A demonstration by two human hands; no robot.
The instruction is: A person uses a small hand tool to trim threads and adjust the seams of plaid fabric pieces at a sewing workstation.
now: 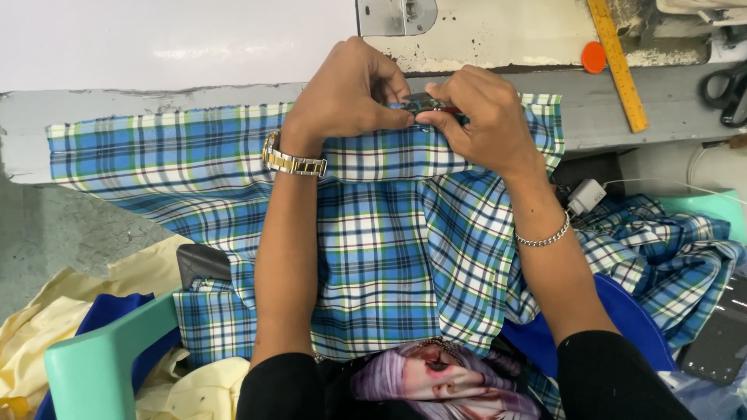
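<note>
Worn grey counter (117, 105) carrying blue plaid fabric (179, 167), a yellow ruler (618, 66), an orange disc (593, 57) and black scissors (725, 89).

The plaid fabric (389, 257) lies over the bench (156, 109) edge; a ruler (618, 66) and scissors (727, 93) lie on the bench to its right.

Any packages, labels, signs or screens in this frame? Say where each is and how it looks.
Dark screen: lower right edge, a flat black rectangle lying tilted on plaid cloth, unlit.
Yellow ruler: upper right on the table, a long strip with printed marks.
No packages or signs show.
</note>
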